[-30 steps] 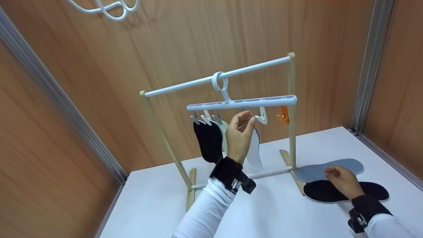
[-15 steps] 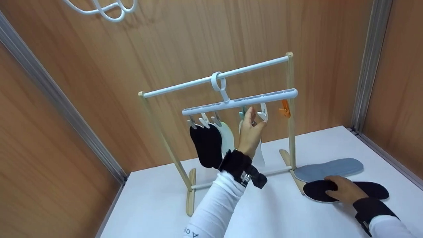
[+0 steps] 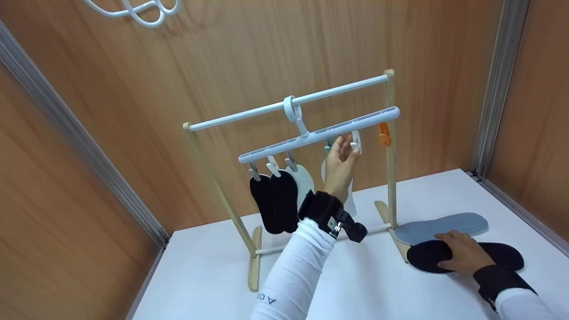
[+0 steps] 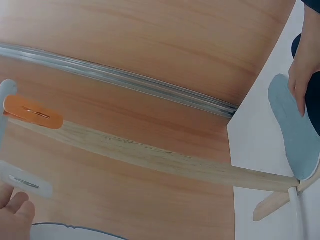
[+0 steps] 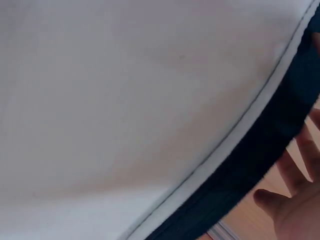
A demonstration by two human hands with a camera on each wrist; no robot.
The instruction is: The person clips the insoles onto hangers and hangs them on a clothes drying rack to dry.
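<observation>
My left hand [image 3: 340,171] is raised at a white clip [image 3: 356,141] under the blue-white hanger [image 3: 320,135], thumb and fingers bent against it. In the left wrist view its fingertips [image 4: 19,206] meet the clip's lower edge. The hanger is tilted, its right end higher. My right hand [image 3: 467,254] lies over a black insole [image 3: 427,256] on the table, thumb near its front edge and fingers spread towards the blue-grey insole [image 3: 449,226] behind. The right wrist view shows the black insole's pale rim [image 5: 220,155] close up, with the fingers beyond it.
Black insoles [image 3: 284,200] and a pale green insole [image 3: 303,180] hang from clips on the left half. A pale insole [image 3: 349,202] hangs behind my left arm. An orange clip [image 3: 384,134] is at the hanger's right end, before the rack's wooden post [image 3: 391,178].
The hanger's right end has risen and its left end dropped. My left hand has moved up and right to the white clip. My right hand has lowered onto the black insole, fingers spreading.
</observation>
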